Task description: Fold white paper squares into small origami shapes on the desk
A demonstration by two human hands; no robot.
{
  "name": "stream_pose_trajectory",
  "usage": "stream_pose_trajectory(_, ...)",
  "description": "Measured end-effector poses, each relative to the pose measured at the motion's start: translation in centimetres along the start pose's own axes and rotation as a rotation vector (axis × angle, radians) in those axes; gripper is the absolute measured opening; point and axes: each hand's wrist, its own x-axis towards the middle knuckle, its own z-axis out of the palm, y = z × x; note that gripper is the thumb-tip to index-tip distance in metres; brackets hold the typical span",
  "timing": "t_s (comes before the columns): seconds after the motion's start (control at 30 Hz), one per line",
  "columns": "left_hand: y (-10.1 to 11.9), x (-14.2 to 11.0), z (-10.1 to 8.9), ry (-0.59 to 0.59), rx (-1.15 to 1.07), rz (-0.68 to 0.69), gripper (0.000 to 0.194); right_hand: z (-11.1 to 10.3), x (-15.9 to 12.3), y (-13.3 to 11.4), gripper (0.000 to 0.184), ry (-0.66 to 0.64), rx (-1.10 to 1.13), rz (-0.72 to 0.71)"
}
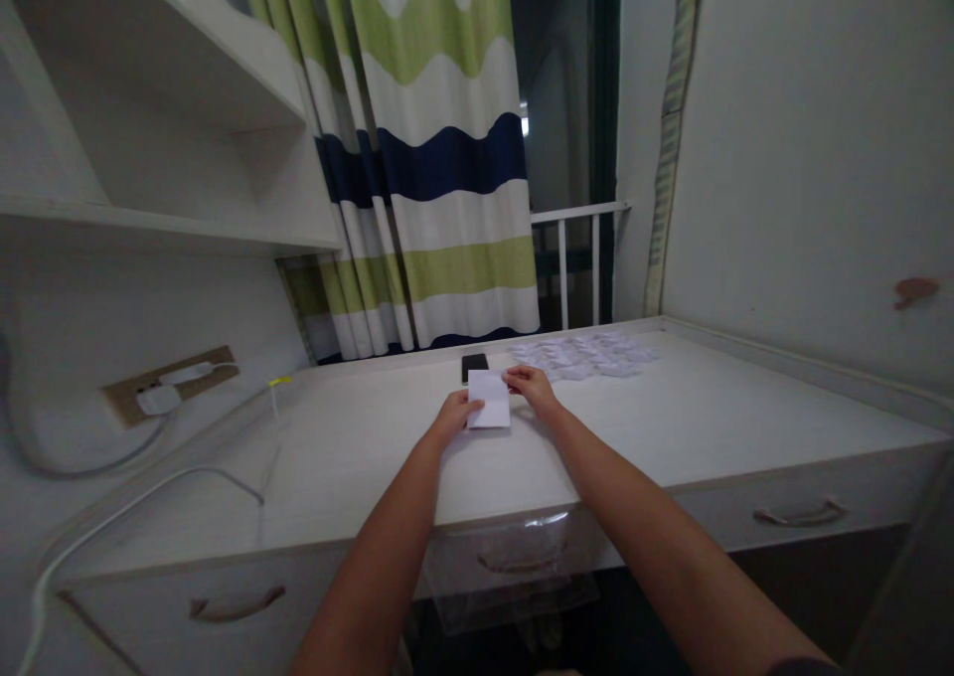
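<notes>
So the white paper (490, 403) is held over the middle of the desk, right between the two hands, long axis pointing away from the person. Can't tell if it's touching the desktop. Left hand (453, 416) has it pinched on the left edge, below the middle, thumb on the face and fingers mostly behind. Right hand (532, 386) has its fingertips pinching the upper right corner, so the paper lies to its left. Basically the grips are diagonal from each other, and neither hand is clearly nearer.

The dark phone-like slab (475, 363) is just past the far edge, partly covered by the paper from this angle. Beyond the right hand there's a spread of white folded pieces (588, 355) toward the back. The white desk (358, 457) stretches out both ways, with its front edge under the forearms.
</notes>
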Motion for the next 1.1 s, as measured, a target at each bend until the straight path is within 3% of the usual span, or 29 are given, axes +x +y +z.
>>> stream_pose_trajectory(0.87, 0.17, -0.10, 0.22, -0.030, -0.050, -0.020, 0.016, -0.20, -0.05, -0.23, 0.023, 0.015, -0.034, -0.043)
stream_pose_trajectory(1.1, 0.08, 0.08, -0.11, 0.036, -0.079, 0.034, 0.020, 0.06, -0.32, 0.05, 0.024, -0.069, 0.004, 0.101)
